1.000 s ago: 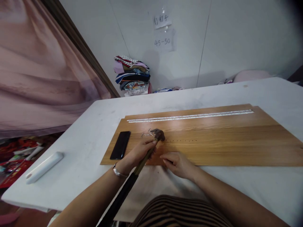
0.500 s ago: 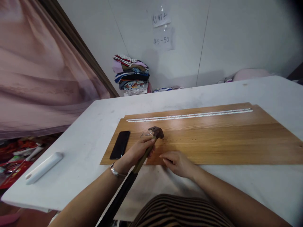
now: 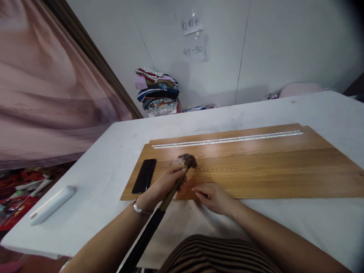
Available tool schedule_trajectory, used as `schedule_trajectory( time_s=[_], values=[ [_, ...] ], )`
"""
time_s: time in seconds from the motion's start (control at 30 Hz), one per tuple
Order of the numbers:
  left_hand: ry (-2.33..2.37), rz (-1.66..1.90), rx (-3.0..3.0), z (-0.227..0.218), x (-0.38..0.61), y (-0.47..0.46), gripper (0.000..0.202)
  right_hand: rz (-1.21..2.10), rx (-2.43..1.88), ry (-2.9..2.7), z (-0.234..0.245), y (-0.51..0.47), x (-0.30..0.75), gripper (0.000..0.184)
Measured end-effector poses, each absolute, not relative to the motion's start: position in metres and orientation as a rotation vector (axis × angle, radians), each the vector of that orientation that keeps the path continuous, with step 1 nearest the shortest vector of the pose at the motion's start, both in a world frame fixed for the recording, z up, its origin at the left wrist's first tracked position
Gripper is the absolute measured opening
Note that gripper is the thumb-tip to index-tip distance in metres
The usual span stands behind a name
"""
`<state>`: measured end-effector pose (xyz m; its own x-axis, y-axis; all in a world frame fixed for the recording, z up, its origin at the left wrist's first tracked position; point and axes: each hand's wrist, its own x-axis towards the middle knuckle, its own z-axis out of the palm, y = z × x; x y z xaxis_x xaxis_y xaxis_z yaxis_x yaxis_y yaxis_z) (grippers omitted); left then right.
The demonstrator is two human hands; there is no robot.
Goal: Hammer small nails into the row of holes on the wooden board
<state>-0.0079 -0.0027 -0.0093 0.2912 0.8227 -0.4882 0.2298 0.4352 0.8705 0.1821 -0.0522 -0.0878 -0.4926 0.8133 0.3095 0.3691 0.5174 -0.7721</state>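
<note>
My left hand (image 3: 170, 180) is wrapped round the neck of a claw hammer (image 3: 166, 201), just below its head. The hammer's metal head lies over the wooden board (image 3: 267, 170), and its black grip slants down toward my body. To the right, my right hand (image 3: 213, 195) rests on the board's near edge with its fingers curled in; whatever they may hold is hidden. Several loose nails (image 3: 176, 162) lie on the board beside the hammer head. From there a row of small dark dots (image 3: 217, 168) runs to the right along the board.
A black phone (image 3: 144, 176) lies at the board's left end. Two pale strips (image 3: 227, 140) run along its far side. On the white table (image 3: 93, 167) at left is a white elongated object (image 3: 52, 204). Folded clothes (image 3: 157, 93) are stacked by the wall; a pink curtain (image 3: 57, 76) hangs left.
The view has shifted very slightly. Both hands and the hammer stay in practically the same place on the board.
</note>
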Motion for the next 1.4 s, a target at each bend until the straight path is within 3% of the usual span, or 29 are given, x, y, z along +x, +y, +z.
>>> schedule_trajectory(
  time_s=[1.4],
  values=[
    [1.242,0.534,1.105,-0.0105,-0.0083,-0.0028,0.030,0.826,-0.952,-2.078,-0.0918,-0.0521,0.1825,0.028]
  ],
)
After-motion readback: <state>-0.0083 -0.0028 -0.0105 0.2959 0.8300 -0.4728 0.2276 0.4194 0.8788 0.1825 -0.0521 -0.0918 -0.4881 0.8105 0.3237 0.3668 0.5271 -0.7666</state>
